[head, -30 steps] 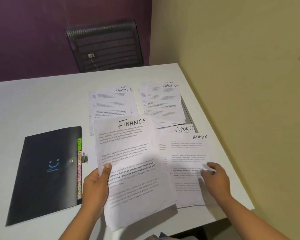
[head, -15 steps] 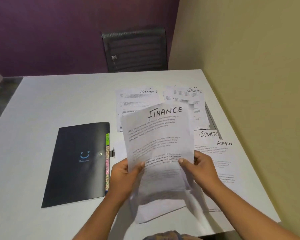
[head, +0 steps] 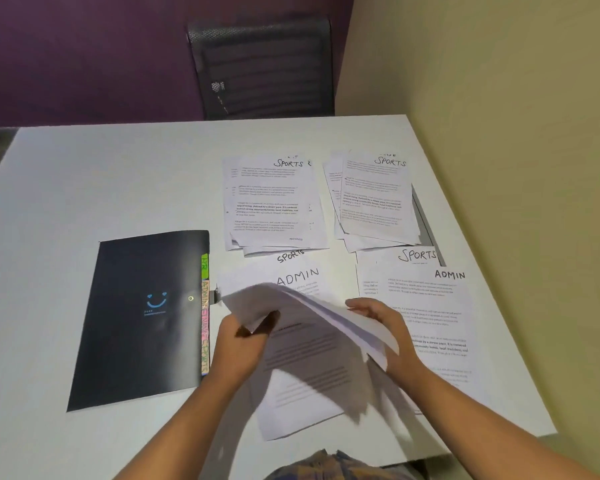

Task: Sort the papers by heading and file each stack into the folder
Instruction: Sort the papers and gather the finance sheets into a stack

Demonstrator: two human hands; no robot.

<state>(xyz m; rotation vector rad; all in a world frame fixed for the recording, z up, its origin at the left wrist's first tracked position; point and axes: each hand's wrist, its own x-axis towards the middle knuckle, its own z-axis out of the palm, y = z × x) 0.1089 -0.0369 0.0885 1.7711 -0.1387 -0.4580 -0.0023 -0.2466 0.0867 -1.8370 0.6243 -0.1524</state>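
A sheaf of papers [head: 312,317] is bent over and blurred in front of me, above the table. My left hand [head: 238,341] grips its left edge and my right hand [head: 390,327] grips its right side. Under it lies a sheet headed ADMIN [head: 297,277], with a SPORTS heading [head: 290,256] peeking out behind. To the right lies another pile topped ADMIN [head: 430,317]. Two piles topped SPORTS [head: 274,202] [head: 374,199] lie further back. The black folder [head: 142,320] with coloured tabs [head: 205,317] lies shut at the left.
The white table [head: 118,174] ends at a yellow wall on the right. A black mesh chair [head: 260,67] stands behind the far edge, against a purple wall. The table's near edge runs just below my forearms.
The FINANCE sheaf, first held by my left hand alone, was taken in both hands and is now bent forward and down, its heading no longer readable. An ADMIN sheet beneath has come into view.
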